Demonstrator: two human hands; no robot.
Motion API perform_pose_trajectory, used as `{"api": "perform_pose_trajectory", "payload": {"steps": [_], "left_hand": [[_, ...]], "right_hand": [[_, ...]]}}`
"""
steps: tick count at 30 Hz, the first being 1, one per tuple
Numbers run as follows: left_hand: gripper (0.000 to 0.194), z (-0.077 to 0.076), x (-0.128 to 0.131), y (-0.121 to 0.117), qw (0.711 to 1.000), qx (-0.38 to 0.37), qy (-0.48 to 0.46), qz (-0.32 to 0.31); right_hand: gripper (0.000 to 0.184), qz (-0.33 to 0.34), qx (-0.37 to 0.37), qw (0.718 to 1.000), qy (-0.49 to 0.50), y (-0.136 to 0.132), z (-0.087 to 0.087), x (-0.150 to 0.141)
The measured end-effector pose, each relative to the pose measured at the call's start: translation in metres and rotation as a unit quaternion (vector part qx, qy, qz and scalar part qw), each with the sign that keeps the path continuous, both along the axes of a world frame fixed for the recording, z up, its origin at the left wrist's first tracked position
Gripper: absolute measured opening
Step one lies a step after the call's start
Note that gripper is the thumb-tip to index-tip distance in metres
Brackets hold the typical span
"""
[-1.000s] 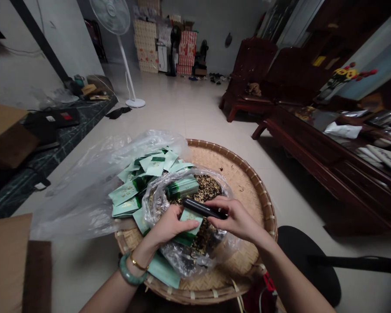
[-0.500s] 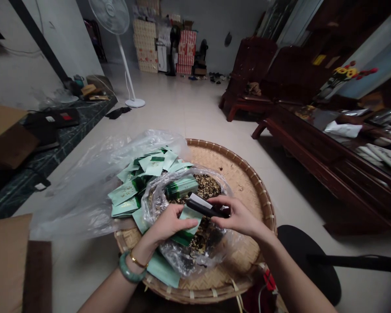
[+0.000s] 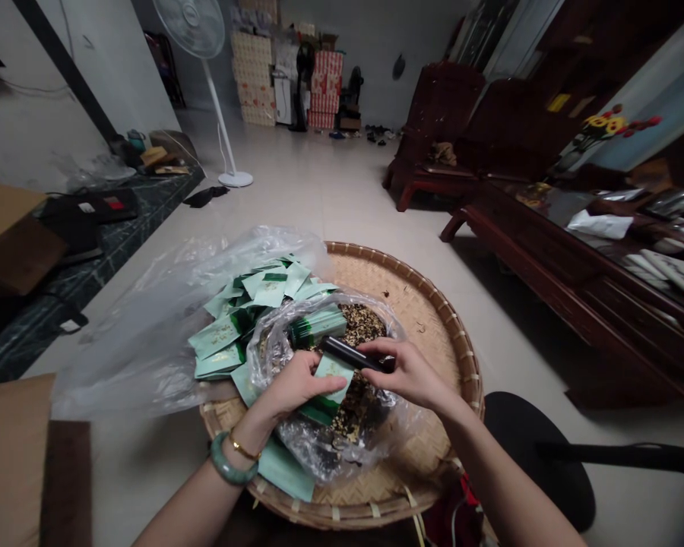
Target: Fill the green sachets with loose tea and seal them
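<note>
My left hand (image 3: 296,387) pinches a pale green packet (image 3: 334,368) between thumb and fingers. In my right hand (image 3: 404,372) is a slim black tool, which looks like a handheld bag sealer (image 3: 347,352); it lies across the packet's upper edge. Both hands are over a clear plastic bag (image 3: 319,462), rolled open, with a loose dark and yellowish dried mix (image 3: 365,323) in it. A bundle of green packets (image 3: 326,324) rests inside the bag. More packets (image 3: 220,334) are heaped at its left. Everything sits on a round woven bamboo tray (image 3: 468,357).
A large clear plastic sheet (image 3: 131,357) spreads left of the tray. Cardboard boxes (image 3: 11,463) stand at the left edge. A black round stand base (image 3: 530,456) is on the floor at right, below a dark wooden table (image 3: 547,281). A white fan (image 3: 220,114) stands farther back.
The black sealer has rolled in my right hand, so its white label no longer shows. My left hand and the packet have barely moved.
</note>
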State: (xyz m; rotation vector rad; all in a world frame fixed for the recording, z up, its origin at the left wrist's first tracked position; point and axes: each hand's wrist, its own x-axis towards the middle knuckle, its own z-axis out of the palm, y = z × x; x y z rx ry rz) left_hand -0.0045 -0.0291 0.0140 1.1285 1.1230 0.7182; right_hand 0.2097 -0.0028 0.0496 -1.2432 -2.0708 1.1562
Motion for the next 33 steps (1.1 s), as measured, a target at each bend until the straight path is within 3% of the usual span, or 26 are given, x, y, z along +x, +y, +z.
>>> {"api": "perform_pose_trajectory", "payload": {"steps": [6, 19, 25, 30, 33], "left_hand": [[0.033, 0.0, -0.001, 0.003, 0.999, 0.025, -0.02, -0.001], [0.037, 0.002, -0.001, 0.002, 1.0, -0.007, -0.011, 0.013], [0.035, 0.003, -0.003, 0.002, 1.0, 0.0, -0.008, 0.02], [0.038, 0.002, -0.004, 0.002, 0.999, 0.018, -0.012, 0.043], [0.038, 0.001, -0.003, 0.002, 0.999, 0.024, -0.007, 0.043]], "right_hand": [[0.033, 0.003, 0.001, 1.0, 0.006, 0.0, 0.002, -0.001], [0.026, 0.008, -0.005, 1.0, 0.009, -0.001, 0.002, 0.001], [0.041, -0.071, -0.07, 0.994, 0.051, -0.003, -0.017, 0.028], [0.04, -0.072, -0.009, 0.996, -0.049, -0.009, -0.04, 0.051], [0.037, -0.042, 0.019, 0.994, -0.098, -0.012, -0.041, 0.05]]}}
